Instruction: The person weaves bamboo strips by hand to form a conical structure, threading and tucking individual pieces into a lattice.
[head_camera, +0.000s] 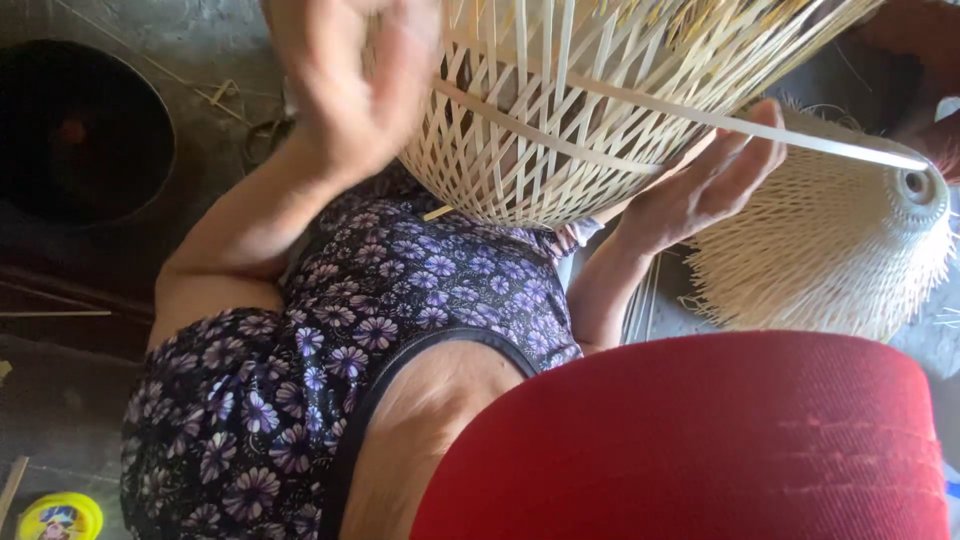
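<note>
A half-woven bamboo basket (560, 110) of pale open lattice is held over my lap, against my flowered dress (400, 290). My left hand (350, 80), blurred by motion, is pressed on the basket's left wall with its fingers up over the weave. My right hand (705, 180) cradles the basket's lower right side, palm up and fingers spread. A long loose bamboo strip (800, 138) runs from the weave across those fingertips and out to the right.
A finished cone of fine bamboo slats (830, 250) lies on the floor at right. A dark round opening (80, 130) is at upper left. Thin bamboo slivers (50, 313) lie on the grey floor. A yellow round container (60, 515) sits at bottom left. A red cap brim (700, 440) fills the lower right.
</note>
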